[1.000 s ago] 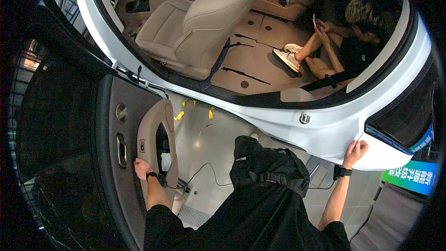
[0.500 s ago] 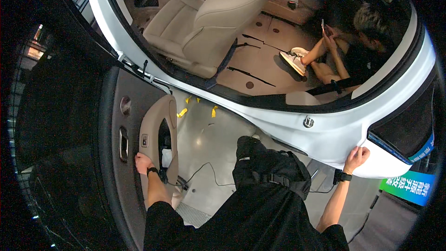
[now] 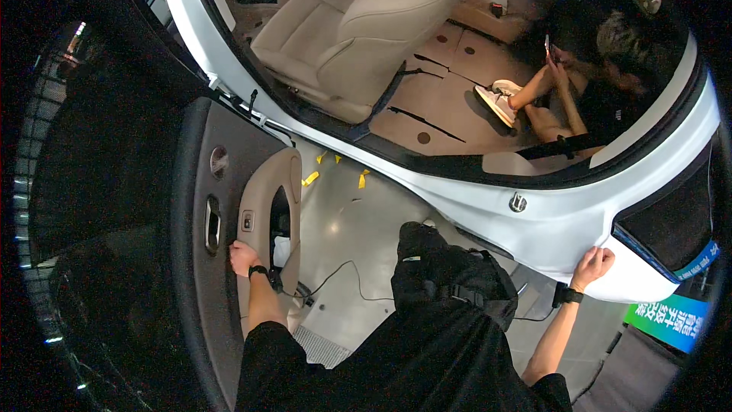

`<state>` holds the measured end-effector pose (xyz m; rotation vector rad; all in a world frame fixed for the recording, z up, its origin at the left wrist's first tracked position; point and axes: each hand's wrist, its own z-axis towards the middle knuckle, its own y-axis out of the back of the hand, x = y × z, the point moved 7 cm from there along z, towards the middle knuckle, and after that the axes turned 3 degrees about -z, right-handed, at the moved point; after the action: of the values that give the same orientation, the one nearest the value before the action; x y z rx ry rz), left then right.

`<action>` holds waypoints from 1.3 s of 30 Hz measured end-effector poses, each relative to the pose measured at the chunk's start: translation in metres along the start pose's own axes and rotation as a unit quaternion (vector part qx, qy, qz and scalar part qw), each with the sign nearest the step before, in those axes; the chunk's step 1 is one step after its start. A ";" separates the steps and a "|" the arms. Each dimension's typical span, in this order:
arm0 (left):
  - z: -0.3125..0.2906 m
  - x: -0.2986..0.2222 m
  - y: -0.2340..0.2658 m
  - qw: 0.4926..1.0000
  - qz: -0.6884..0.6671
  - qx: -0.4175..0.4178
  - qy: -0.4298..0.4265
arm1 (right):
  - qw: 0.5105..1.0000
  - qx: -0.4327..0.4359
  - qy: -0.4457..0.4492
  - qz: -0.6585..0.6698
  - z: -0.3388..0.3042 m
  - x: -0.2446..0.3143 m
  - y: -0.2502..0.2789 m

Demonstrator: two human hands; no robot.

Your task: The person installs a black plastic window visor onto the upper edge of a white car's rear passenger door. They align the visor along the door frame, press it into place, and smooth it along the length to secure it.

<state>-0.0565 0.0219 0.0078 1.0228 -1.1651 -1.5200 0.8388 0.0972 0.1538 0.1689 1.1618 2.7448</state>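
Observation:
My left hand point(image 3: 243, 259) is closed against the inner panel of an open car door point(image 3: 219, 275), beside the beige armrest point(image 3: 252, 197). A dark band circles that wrist, and the fingers' undersides are hidden. On the right, my right hand point(image 3: 594, 268) is curled up against the white car body point(image 3: 560, 233), near the rear edge of the door opening. It wears a dark watch point(image 3: 570, 295); what its fingers hold, if anything, cannot be seen. A black waist bag point(image 3: 465, 278) hangs at my front.
Inside the car is a beige front seat point(image 3: 320, 53). Another person, holding a phone point(image 3: 550, 49), sits on the bare rear floor point(image 3: 457, 69). Yellow tape pieces point(image 3: 310, 178) and a thin cable point(image 3: 347, 263) are by the doorway. A green-blue sign point(image 3: 671, 320) stands at right.
The whole scene has shifted slightly to the right and down in the view. Both hands keep their places on the door and the body.

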 end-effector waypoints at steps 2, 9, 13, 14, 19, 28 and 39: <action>0.000 -0.001 0.002 1.000 -0.004 -0.008 -0.003 | 1.000 -0.002 -0.006 0.004 -0.001 -0.001 0.000; -0.003 -0.018 0.000 0.987 0.004 -0.009 -0.158 | 1.000 -0.008 0.022 0.006 0.007 0.010 0.002; -0.008 -0.028 0.008 0.980 -0.041 0.013 -0.194 | 1.000 -0.004 0.018 0.001 0.002 0.001 -0.002; -0.013 -0.039 0.009 0.966 -0.053 0.004 -0.253 | 1.000 -0.003 0.020 0.005 0.001 -0.003 -0.003; -0.026 -0.062 0.014 0.926 -0.051 0.048 -0.370 | 0.999 0.031 0.020 -0.016 0.008 0.008 0.001; -0.026 -0.062 0.012 0.930 -0.041 0.098 -0.351 | 0.998 0.056 0.006 0.042 0.020 0.008 0.004; -0.024 -0.057 0.016 0.927 -0.065 0.066 -0.364 | 0.999 -0.031 0.040 -0.001 0.067 -0.013 -0.001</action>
<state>-0.0178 0.0711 0.0231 0.6251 -1.7505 -2.0341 0.8622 0.1427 0.1989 0.0513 1.0915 2.8051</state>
